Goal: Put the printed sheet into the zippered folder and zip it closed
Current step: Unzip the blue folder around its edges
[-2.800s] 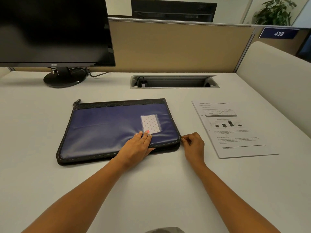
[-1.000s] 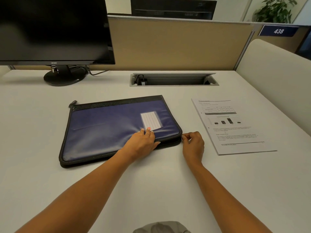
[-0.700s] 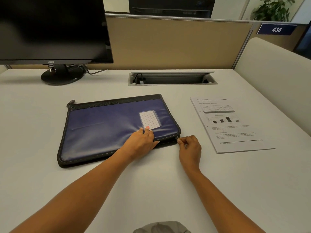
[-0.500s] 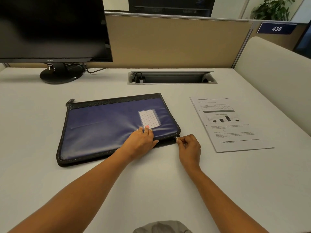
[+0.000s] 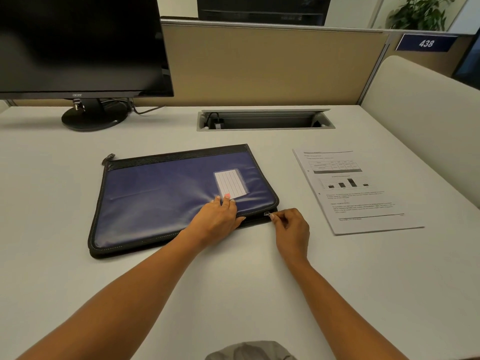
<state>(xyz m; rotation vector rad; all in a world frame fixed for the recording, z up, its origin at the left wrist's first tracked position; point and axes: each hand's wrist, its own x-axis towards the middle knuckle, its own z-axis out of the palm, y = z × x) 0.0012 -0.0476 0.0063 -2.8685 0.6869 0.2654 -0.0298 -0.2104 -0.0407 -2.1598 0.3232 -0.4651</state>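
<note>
Nothing is packed yet: the printed sheet (image 5: 355, 189) lies on the desk (image 5: 233, 294) right of the zippered folder (image 5: 168, 196). Her left hand (image 5: 217, 219) presses flat on it; the right hand (image 5: 292, 227) pinches the zipper pull (image 5: 267, 213), opening unfinished.

Even, soft indoor light, sharp centre, wide-angle bend at the edges

The pale grey tabletop (image 5: 259, 294) is evenly lit from above, with only faint soft shadows under the forearms and along the near edge of the dark blue zippered fabric folder (image 5: 166, 198). The black flat monitor screen (image 5: 78, 42) reads as a near-featureless dark mass. Small text on the white printed paper sheet (image 5: 355, 193) is too fine to read. Straight lines of the beige partition panel (image 5: 272, 63) bow toward the frame edges.
</note>
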